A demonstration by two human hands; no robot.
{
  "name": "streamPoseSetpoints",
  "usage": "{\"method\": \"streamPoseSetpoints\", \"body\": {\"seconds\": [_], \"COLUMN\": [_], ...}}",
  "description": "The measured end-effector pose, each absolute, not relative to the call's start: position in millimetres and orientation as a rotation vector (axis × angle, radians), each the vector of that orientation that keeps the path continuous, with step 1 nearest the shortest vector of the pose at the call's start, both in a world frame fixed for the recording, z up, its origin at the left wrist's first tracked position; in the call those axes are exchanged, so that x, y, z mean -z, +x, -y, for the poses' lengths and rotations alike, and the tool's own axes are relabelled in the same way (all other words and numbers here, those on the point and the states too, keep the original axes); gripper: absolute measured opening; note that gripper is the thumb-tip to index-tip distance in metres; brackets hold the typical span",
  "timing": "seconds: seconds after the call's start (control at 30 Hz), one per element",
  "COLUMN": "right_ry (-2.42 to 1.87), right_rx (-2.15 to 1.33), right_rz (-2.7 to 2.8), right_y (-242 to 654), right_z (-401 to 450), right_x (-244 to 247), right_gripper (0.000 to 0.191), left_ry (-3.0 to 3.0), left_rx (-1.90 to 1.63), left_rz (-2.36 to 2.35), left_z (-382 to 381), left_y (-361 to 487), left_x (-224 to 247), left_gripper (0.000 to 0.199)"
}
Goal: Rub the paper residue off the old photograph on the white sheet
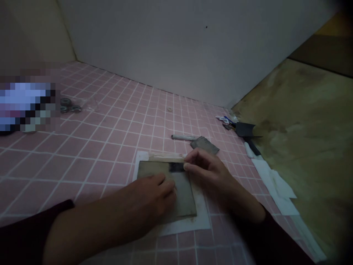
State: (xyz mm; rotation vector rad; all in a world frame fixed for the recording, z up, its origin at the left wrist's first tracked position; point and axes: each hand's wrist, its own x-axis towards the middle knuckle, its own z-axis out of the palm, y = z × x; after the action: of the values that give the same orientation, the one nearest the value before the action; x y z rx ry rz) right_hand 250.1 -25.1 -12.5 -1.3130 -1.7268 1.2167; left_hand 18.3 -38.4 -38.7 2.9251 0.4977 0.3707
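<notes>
A flat grey-green sheet (183, 198) lies on white paper (202, 221) in front of me. Near the sheet's top right edge is a small black piece (176, 167). My right hand (204, 165) pinches at the right end of this black piece, thumb and forefinger together. My left hand (157, 193) rests over the left and middle of the sheet with its fingers curled; whatever is under its fingertips is hidden.
Beyond the paper lie a grey tube (182, 137) and a dark grey pad (205, 144). A black scoop (245, 129) and white tissues (273, 184) sit at right. Metal rings (65, 102) and a blurred screen (22, 99) are at left on the pink checked cloth (116, 129).
</notes>
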Motion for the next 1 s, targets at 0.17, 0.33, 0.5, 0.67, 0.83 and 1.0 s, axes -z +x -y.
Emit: {"method": "streamPoseSetpoints", "body": {"seconds": [0.17,0.33,0.5,0.67,0.83,1.0], "right_ry": [-1.258,-1.345,-1.271,-1.346,-1.233,-1.319], "right_rx": [-0.627,-0.497,-0.479,-0.468,-0.546,-0.491], "right_rz": [2.388,2.532,2.578,2.582,2.579,2.546], "right_y": [242,244,241,245,237,252], "right_z": [27,27,27,26,28,24], "right_x": [15,12,14,10,10,10], "right_gripper": [0.011,0.016,0.014,0.017,0.016,0.019], "left_ry": [2.963,2.956,2.957,2.925,2.918,2.912], "left_rx": [-0.347,-0.355,-0.413,-0.355,-0.431,-0.357], "left_rz": [-0.512,-0.490,-0.511,-0.483,-0.513,-0.480], "left_z": [38,37,37,37,37,36], "left_y": [18,18,19,20,20,19], "left_x": [39,39,39,38,40,41], "left_gripper": [0.005,0.004,0.007,0.006,0.006,0.008]}}
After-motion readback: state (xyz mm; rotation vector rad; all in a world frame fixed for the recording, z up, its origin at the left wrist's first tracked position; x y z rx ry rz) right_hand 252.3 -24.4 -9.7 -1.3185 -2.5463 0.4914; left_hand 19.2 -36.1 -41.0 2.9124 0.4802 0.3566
